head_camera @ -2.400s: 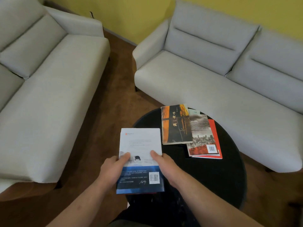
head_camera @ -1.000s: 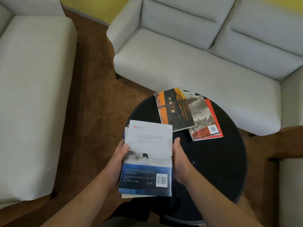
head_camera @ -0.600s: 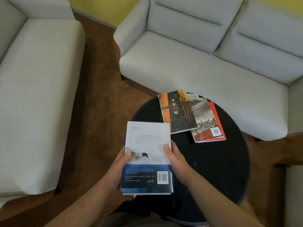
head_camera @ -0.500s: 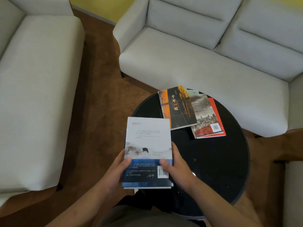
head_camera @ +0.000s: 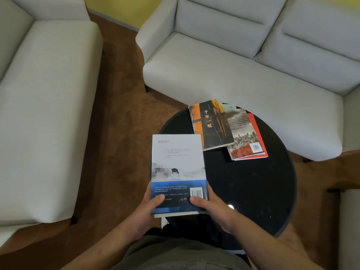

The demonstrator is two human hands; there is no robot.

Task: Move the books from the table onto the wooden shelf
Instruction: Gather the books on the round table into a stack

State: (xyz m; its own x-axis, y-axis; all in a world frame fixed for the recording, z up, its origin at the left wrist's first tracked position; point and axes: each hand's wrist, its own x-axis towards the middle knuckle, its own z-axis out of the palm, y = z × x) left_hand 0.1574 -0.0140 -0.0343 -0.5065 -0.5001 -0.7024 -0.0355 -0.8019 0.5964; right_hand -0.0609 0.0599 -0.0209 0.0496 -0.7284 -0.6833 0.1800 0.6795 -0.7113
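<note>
Gripping a small stack of books at the lower centre of the frame, you had your left hand (head_camera: 150, 209) curled round its lower left corner and your right hand (head_camera: 212, 207) curled round its lower right corner, each thumb pressed on the top cover. The top book was a white-and-blue paperback (head_camera: 178, 168), back cover up, with a barcode beside your right thumb. The pale page edges of the lower books (head_camera: 175, 214) showed just beneath its near edge.

The stack sat over the left rim of the round, glossy black table (head_camera: 253, 188), partly past that rim above the brown floor (head_camera: 120, 133). On the table's far side lay the other books. An orange-and-brown book with a Chinese title (head_camera: 210, 123) overlapped a grey-and-red book showing a city skyline (head_camera: 243, 137). That one lay on a plain red book (head_camera: 253, 119), and a pale green corner (head_camera: 229, 107) peeked out at the top.

Bare black tabletop spread to the right of your hands. A strip of floor ran between the table and the light grey sofa at the left (head_camera: 42, 114). A second light grey sofa (head_camera: 233, 75) stood close behind the table's far rim.
</note>
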